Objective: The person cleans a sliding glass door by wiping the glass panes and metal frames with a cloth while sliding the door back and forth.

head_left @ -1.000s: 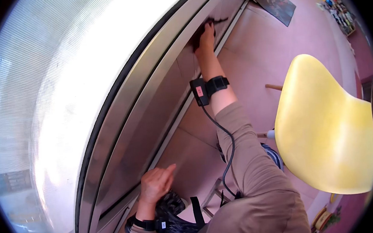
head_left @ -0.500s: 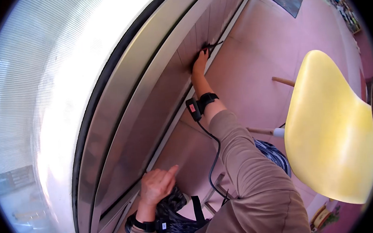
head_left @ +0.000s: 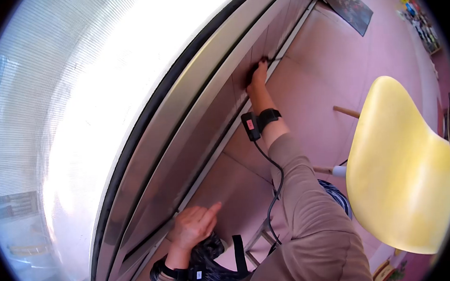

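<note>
My right hand (head_left: 258, 76) reaches forward to the lower metal panel (head_left: 203, 121) of a door or window frame. Its fingers are wrapped round something dark, pressed against the panel near the floor; a thin dark end sticks out past the fingers. What the dark thing is cannot be made out. A black strap with a small box and a cable (head_left: 281, 173) is on that wrist. My left hand (head_left: 193, 226) hangs near my knee beside the frame, loosely curled with the index finger partly out, and nothing shows in it. The bright glazed pane (head_left: 88, 97) rises at the left.
A yellow chair (head_left: 402, 165) with wooden legs stands close on the right. A dark flat board or mat (head_left: 348, 8) lies on the pinkish floor (head_left: 313, 73) farther ahead. Several small colourful items (head_left: 421, 28) are at the upper right. A stool-like frame (head_left: 259, 241) is beside my legs.
My right hand moved back along the panel toward me from a second ago, keeping the dark thing against it. The view has shifted slightly. My left hand has hardly moved.
</note>
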The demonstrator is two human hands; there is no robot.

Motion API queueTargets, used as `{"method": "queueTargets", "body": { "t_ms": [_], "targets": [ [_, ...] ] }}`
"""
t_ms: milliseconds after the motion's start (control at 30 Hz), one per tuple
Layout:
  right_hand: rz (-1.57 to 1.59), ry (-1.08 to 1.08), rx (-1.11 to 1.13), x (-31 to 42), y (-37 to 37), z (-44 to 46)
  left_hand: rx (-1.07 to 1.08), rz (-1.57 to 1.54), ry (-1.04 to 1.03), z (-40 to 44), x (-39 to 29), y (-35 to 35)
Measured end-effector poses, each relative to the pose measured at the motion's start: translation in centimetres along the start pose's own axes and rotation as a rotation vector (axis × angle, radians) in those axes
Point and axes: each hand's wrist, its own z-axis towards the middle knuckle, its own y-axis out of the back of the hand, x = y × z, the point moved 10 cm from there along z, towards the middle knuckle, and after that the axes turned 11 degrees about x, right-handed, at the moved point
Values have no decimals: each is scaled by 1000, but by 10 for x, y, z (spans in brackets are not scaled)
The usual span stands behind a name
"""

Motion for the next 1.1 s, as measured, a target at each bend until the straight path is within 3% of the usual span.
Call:
{"method": "queueTargets", "body": {
  "t_ms": [67,100,133,167,233,333,433,500,633,867,1033,1100],
  "targets": [
    [-30,362,140,89,-41,9,0,-4,-5,2,-2,1],
    [41,438,186,120,-58,13,3,-4,-8,3,-4,1],
    [25,434,277,152,-80,4,6,-8,-10,2,-3,-1],
    [-42,564,356,190,-99,-9,10,-7,-11,0,-3,-3],
    [-67,541,552,224,-124,-8,20,-6,-7,0,-3,-5],
    [196,660,672,222,-121,-25,5,1,5,-1,-8,-1],
    [-53,503,410,182,-79,4,36,-6,-26,-5,-11,-5],
    [-84,303,292,105,-24,63,79,11,-28,-4,-12,-11],
    [-14,44,256,-25,37,72,106,11,-19,0,-13,-9],
    [148,-300,40,-208,98,15,124,35,-14,6,-23,-2],
    [223,-502,146,-260,69,-94,-36,40,-25,-7,-22,3],
    [209,-573,227,-224,35,-171,-100,21,-79,-15,-27,7]
  ]
}}
